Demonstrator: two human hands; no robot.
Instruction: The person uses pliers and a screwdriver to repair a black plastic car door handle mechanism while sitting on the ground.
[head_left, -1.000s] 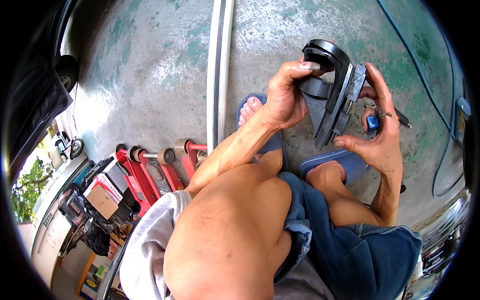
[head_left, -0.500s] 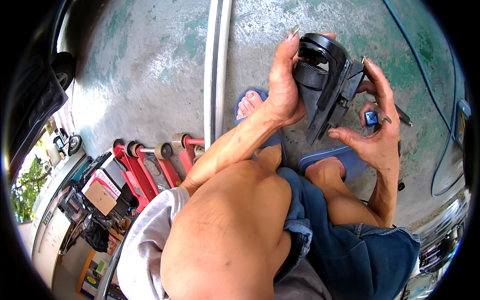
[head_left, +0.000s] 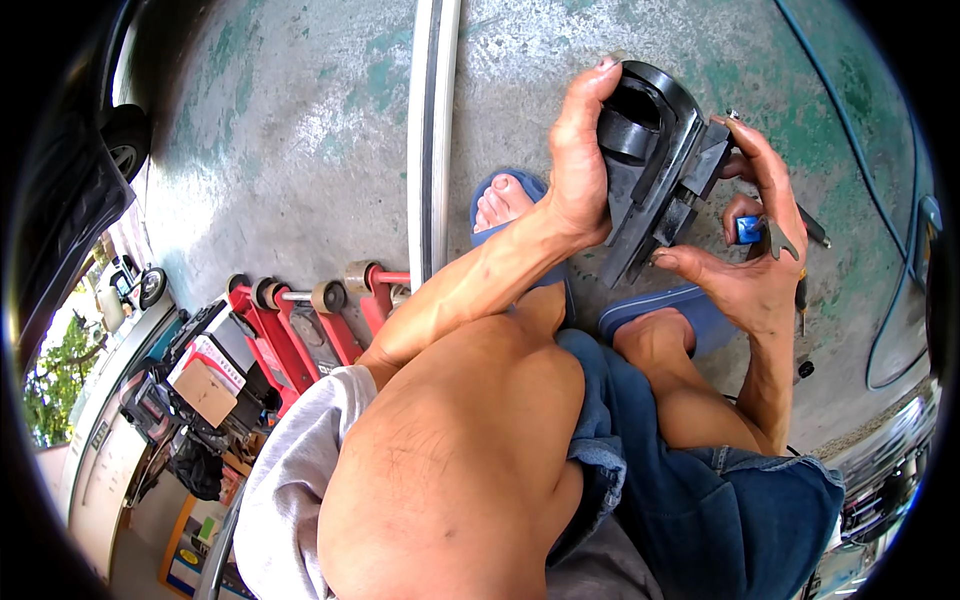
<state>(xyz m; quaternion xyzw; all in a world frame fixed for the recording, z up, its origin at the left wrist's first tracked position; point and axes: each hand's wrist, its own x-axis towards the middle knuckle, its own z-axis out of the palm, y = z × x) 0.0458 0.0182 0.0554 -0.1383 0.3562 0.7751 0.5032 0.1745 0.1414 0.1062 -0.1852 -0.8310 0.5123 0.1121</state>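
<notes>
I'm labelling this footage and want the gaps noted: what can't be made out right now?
All in the head view:
- Left hand: most fingers hidden behind the black part.
- Blue piece: its full shape is hidden by the right hand's curled fingers.
- Blue hose: cut off by the top edge.
- Lower-right clutter: too stretched and blurred at the fisheye rim to identify.

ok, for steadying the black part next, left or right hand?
Left, likely: the left hand cups one side of the black part. The right hand spans the other side, with a blue piece tucked in its curled fingers.
</notes>
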